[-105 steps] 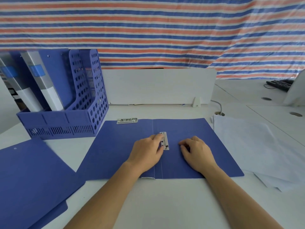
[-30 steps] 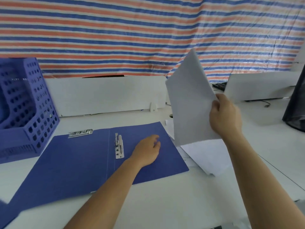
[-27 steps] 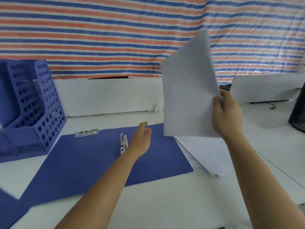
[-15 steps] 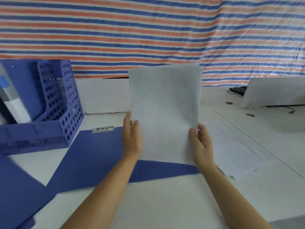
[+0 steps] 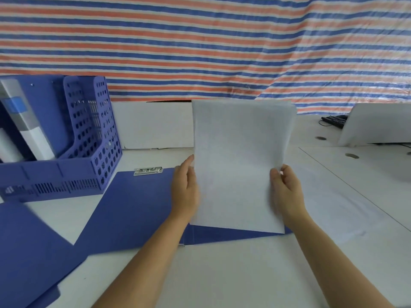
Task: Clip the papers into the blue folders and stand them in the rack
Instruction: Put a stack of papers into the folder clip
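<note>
A: What do we have on the papers?

B: We see a thin sheaf held upright over the right half of the open folder, long axis vertical, top edge toward the striped tarp, face toward us. Bottom edge sits just above the folder, maybe touching; we can't tell.

A: Hands?

B: Left hand lies flat along the sheaf's left edge, fingers together and pressed on it. Right hand is clamped on the right edge, thumb in front, fingers behind.

A: Step?

B: We judge it as squaring the sheets before they go onto the folder. Nothing is clipped yet. The folder's centre clip is hidden behind the sheaf; a loose metal clip bar lies at the folder's far edge, left of the papers.

A: Next move?

B: We'd say lay the sheaf flat on the folder's right half, its edge lined up with the spine, then free one hand for the clip. Thin sheets may fan or slip, so keep both edges pinched.

A: Anything else around the folder?

B: The rack stands far-left of it with binders already in. Another blue folder lies near-left. More loose sheets lie to its right.
</note>
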The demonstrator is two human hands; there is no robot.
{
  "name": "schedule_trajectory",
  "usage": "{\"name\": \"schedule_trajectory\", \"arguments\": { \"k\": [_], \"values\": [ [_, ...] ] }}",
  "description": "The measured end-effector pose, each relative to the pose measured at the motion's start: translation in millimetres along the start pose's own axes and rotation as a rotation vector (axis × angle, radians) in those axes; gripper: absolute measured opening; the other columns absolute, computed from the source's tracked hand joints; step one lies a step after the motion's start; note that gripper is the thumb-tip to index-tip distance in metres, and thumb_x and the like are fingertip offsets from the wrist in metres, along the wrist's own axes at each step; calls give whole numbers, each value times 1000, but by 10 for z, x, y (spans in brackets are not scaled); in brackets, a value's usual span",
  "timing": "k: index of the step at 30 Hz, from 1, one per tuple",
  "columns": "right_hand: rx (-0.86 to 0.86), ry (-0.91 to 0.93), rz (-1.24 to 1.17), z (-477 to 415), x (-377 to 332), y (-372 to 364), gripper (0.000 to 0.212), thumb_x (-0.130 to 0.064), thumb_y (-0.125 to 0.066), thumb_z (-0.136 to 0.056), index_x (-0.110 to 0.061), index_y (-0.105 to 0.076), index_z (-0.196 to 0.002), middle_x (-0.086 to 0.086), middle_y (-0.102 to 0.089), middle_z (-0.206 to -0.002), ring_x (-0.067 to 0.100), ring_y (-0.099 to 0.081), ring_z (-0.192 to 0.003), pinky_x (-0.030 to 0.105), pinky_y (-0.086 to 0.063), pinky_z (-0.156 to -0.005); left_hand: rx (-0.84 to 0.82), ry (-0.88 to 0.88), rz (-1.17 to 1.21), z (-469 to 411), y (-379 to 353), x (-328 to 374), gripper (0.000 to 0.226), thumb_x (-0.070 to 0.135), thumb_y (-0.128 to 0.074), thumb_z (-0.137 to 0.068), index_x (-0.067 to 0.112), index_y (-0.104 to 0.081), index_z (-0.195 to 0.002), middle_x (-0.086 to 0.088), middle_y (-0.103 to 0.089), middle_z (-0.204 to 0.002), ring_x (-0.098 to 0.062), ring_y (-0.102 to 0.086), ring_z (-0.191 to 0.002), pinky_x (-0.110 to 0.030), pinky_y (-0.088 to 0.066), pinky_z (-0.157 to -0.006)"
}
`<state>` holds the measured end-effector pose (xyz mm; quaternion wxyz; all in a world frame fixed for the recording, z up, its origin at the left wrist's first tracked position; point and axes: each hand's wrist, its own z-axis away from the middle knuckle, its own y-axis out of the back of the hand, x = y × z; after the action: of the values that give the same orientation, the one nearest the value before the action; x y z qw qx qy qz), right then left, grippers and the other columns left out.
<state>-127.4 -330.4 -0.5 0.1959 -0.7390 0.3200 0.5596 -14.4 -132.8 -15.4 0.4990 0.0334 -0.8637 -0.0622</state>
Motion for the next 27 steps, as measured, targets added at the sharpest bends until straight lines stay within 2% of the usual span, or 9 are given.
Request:
{"name": "schedule_trajectory", "arguments": {
  "k": [2,5,8,11,16,18,20,25,27],
  "values": [
    [-21,-88,-63,-87,3,34,17,-25,-48,-101,-24,-62,-90,4,-72,-89,23,-68,-80,39,-55,-78,-3,27,-109,-160,145,-135,35,13,-33,-103,18,-55,-130,-1,-53,-119,-13,-55,-109,-16,-39,-90],
    [-41,-211,-108,-230,-28,26,17,-23,-46,-103,-21,-63,-100,5,-73,-96,21,-70,-79,35,-56,-71,-114,96,-314,-394,303,-362,39,4,-33,-99,14,-53,-131,-5,-54,-126,-18,-52,-117,-24,-39,-95],
    [-91,-307,-105,-340,-47,-14,19,-21,-45,-103,-17,-63,-106,4,-72,-96,21,-68,-79,34,-55,-67,-337,114,-455,-550,347,-508,42,3,-31,-98,12,-51,-135,-2,-54,-134,-18,-49,-125,-25,-36,-100],
    [-150,-376,3,-411,50,8,19,-22,-46,-103,-15,-63,-106,8,-72,-97,25,-69,-82,36,-56,-68,-453,170,-430,-622,321,-601,43,2,-32,-98,12,-53,-134,-1,-56,-135,-15,-48,-127,-20,-34,-99],
    [-218,-480,147,-466,255,103,19,-22,-49,-102,-15,-66,-107,8,-74,-90,25,-71,-77,31,-55,-64,-485,203,-457,-664,183,-793,41,9,-35,-99,14,-50,-138,-3,-55,-137,-19,-48,-128,-27,-36,-104],
    [-230,-496,214,-482,277,118,18,-22,-49,-102,-16,-66,-105,8,-73,-91,24,-70,-76,29,-53,-61,-497,201,-465,-642,152,-873,41,14,-36,-99,21,-50,-137,-2,-59,-132,-20,-48,-127,-35,-40,-105],
    [-217,-500,275,-520,313,136,19,-22,-49,-101,-15,-66,-108,9,-73,-95,27,-70,-81,29,-53,-64,-495,208,-438,-623,133,-920,42,15,-36,-98,27,-53,-135,-3,-63,-125,-20,-50,-123,-40,-43,-103],
    [-192,-526,306,-569,368,156,22,-21,-50,-101,-10,-66,-111,10,-73,-94,28,-69,-80,31,-53,-67,-488,213,-377,-601,126,-904,41,14,-37,-99,26,-55,-134,6,-58,-134,-15,-50,-127,-40,-36,-111],
    [-209,-534,309,-557,348,148,21,-22,-49,-101,-11,-66,-109,9,-72,-93,26,-69,-79,29,-52,-64,-482,213,-339,-592,137,-891,42,13,-37,-99,27,-56,-133,8,-58,-135,-12,-49,-128,-40,-36,-112]
  ]
}}
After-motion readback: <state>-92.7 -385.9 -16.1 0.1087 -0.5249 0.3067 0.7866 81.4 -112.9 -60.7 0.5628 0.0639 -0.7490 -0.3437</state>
